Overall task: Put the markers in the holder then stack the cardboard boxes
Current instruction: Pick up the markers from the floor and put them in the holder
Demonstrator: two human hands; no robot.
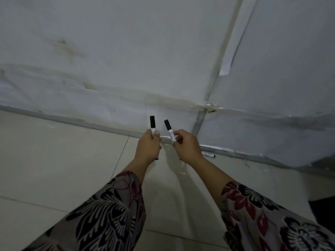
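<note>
Markers counted: three. Upright marker gripped in left hand; tilted marker pinched in right hand. Third marker flat on floor, just right of right hand.

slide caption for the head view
Left hand grips an upright marker, right hand pinches a tilted marker, third marker lies on the floor

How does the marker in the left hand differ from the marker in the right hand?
The left hand's marker stands nearly upright; the right hand's marker tilts, its cap leaning left. The left hand wraps most of its marker's barrel; the right hand pinches its marker, showing more white barrel. Both have black caps pointing up.
</note>
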